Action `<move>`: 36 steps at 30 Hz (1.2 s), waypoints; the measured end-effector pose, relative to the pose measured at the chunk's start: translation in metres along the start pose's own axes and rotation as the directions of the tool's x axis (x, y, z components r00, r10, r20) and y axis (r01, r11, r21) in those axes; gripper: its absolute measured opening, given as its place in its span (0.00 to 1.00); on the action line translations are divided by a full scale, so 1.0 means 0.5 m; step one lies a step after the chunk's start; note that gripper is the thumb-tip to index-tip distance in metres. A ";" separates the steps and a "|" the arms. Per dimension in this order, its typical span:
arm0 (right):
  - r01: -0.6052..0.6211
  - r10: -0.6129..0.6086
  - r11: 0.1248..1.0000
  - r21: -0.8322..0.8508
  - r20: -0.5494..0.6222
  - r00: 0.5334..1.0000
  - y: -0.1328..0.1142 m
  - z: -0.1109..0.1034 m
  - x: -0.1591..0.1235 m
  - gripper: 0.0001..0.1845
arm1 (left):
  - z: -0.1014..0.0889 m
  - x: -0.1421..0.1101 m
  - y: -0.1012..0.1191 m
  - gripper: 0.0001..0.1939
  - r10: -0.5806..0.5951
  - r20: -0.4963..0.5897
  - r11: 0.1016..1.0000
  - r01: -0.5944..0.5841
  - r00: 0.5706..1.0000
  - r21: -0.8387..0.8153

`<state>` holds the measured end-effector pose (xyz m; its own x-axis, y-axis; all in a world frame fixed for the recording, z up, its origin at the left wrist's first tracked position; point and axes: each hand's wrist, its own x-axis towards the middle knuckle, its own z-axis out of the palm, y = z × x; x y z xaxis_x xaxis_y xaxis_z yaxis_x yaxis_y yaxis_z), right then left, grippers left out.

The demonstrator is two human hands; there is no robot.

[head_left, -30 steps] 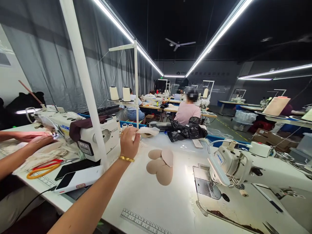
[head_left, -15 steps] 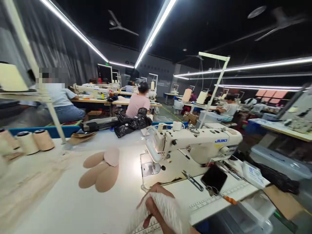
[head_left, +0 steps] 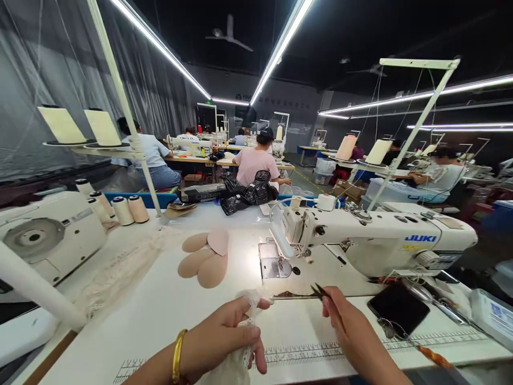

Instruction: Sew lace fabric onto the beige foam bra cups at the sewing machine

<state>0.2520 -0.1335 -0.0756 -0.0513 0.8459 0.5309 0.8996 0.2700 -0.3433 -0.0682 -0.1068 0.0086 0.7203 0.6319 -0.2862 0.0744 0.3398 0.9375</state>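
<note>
Your left hand (head_left: 224, 334), at half past six, is clamped on white lace fabric (head_left: 253, 300) at six o'clock; your right hand (head_left: 340, 313), at five, is closed around thread snips (head_left: 318, 292), blade tips parted. Lace and snips are both taken up; the blades stand clear of the lace, and any cut appears undone. Half a second earlier, the snips lay on the surface (head_left: 160, 315) beside the sewing machine (head_left: 377, 232).

The machine (head_left: 372, 243) is white with blue lettering (head_left: 420, 238). Before it, the lace (head_left: 235, 369) is cream, the snips (head_left: 319, 292) black; left, pads (head_left: 212, 268) are tan.
</note>
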 end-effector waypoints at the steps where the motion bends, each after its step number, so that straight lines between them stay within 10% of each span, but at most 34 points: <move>1: 0.035 -0.037 0.994 0.101 0.022 0.999 -0.038 0.005 -0.002 0.13 | 0.003 0.008 -0.003 0.43 0.013 0.008 1.000 -0.013 1.000 -0.016; 8: 0.411 -0.415 0.909 -0.078 -0.057 0.908 -0.221 0.044 0.034 0.16 | 0.025 0.028 -0.006 0.35 0.075 0.048 0.997 -0.075 0.996 -0.004; 13: 0.341 -0.346 0.934 -0.109 -0.027 0.938 -0.165 0.020 0.043 0.16 | -0.054 -0.036 0.058 0.28 -0.045 -0.091 0.878 0.083 0.995 0.472; 14: 0.312 -0.315 0.940 -0.141 -0.001 0.949 -0.131 0.013 0.040 0.16 | -0.084 -0.055 0.073 0.27 0.113 -0.254 0.774 0.075 0.961 0.628; 15: 0.282 -0.283 0.942 -0.184 0.022 0.959 -0.093 0.006 0.037 0.15 | -0.114 -0.073 0.085 0.27 0.361 -0.407 0.644 0.091 0.839 0.760; 17: 0.223 -0.234 0.926 -0.304 0.000 0.972 -0.016 -0.004 0.031 0.18 | -0.162 -0.098 0.093 0.28 0.731 -0.425 0.347 0.245 0.533 0.905; 18: 0.201 -0.220 0.909 -0.365 -0.012 0.975 0.016 -0.006 0.029 0.19 | -0.176 -0.102 0.088 0.27 0.813 -0.357 0.243 0.291 0.459 0.926; 19: 0.185 -0.213 0.891 -0.414 -0.023 0.977 0.042 -0.006 0.029 0.20 | -0.182 -0.101 0.077 0.25 0.842 -0.282 0.160 0.287 0.459 0.944; 22: 0.177 -0.232 0.883 -0.436 -0.078 0.969 0.065 0.001 0.033 0.20 | -0.161 -0.064 0.022 0.25 0.757 -0.076 0.023 0.089 0.650 0.996; 27: 0.229 -0.228 0.969 0.089 -0.019 0.973 -0.031 0.019 0.039 0.14 | -0.111 0.020 -0.030 0.15 0.511 -0.015 0.031 -0.001 0.859 1.000; 32: -0.218 0.009 0.820 0.530 0.369 0.930 -0.149 0.025 0.041 0.18 | -0.085 0.033 0.002 0.25 0.463 -0.218 0.503 -0.052 0.859 0.863; 36: -0.489 0.010 0.419 0.765 0.535 0.845 -0.214 0.039 0.062 0.27 | -0.049 0.028 0.006 0.28 0.242 -0.335 0.956 -0.165 0.911 0.242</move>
<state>0.1457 -0.1273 -0.0373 -0.2667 0.9633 0.0303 0.0706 0.0509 -0.9962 -0.0750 -0.0800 0.0025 0.4432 0.8909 -0.0996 0.1191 0.0516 0.9915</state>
